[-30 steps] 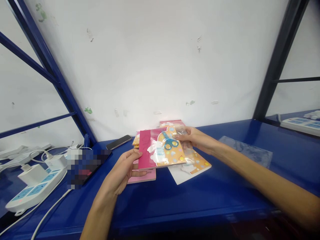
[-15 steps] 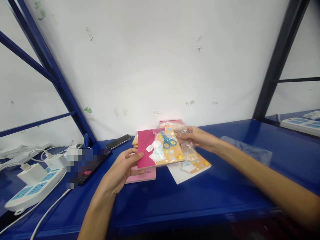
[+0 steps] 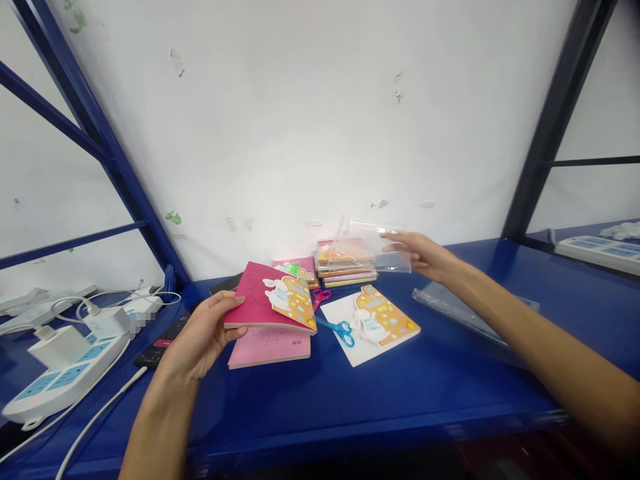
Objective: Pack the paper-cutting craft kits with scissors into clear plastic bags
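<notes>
Left hand [image 3: 197,337] low, curled, gripping; right hand [image 3: 417,252] raised, arm extended.

Bright, even light washes the white painted wall [image 3: 280,120], with pale glare low on it and a sheen along the glossy blue steel shelf [image 3: 400,413]. Shadows stay faint. The clear plastic sleeve [image 3: 380,248] is motion-blurred, and wide-angle distortion slants the blue steel upright [image 3: 95,150] near the frame's edge.

A blue metal shelf [image 3: 350,413] carries a pink notebook [image 3: 270,350], an orange notebook [image 3: 385,317] with blue scissors [image 3: 341,332] touching its edge, and a stack of notebooks [image 3: 346,263] behind red scissors [image 3: 321,297]. A clear plastic sleeve [image 3: 465,313] lies off to the right, a power strip [image 3: 63,377] to the left
</notes>
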Demonstrator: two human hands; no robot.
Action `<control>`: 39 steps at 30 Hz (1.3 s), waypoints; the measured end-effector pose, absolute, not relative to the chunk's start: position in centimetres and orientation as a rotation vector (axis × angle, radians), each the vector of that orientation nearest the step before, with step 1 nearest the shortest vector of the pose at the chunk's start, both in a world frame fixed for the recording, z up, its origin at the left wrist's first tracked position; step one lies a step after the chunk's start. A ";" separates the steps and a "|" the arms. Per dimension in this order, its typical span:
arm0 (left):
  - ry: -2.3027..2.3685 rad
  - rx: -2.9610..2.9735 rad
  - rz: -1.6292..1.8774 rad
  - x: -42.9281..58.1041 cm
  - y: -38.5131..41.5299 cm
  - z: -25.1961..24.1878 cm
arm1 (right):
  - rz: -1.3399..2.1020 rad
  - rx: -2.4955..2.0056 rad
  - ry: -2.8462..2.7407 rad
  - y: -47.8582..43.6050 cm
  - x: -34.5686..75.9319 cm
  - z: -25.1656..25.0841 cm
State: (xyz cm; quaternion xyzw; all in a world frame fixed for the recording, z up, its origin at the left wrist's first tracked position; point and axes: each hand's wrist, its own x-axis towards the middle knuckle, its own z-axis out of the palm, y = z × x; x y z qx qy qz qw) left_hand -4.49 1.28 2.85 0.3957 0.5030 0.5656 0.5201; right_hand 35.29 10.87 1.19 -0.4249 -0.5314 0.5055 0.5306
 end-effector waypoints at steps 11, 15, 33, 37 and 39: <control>1.139 0.858 1.436 -5.1 0.6 3.8 | 1.030 -1.231 -1.441 12.2 35.1 -0.7; 1.059 0.848 1.429 -4.3 0.4 3.7 | 0.926 -1.267 -1.537 11.4 34.0 -0.3; 0.890 0.963 1.010 0.5 -0.4 1.7 | 1.325 -1.014 -1.545 5.4 28.2 1.8; 0.844 0.961 1.007 -0.3 -0.8 2.4 | 1.260 -0.970 -1.502 4.9 28.4 3.0; 0.836 0.958 1.008 -1.1 -1.2 2.8 | 1.238 -0.993 -1.484 4.5 28.8 3.6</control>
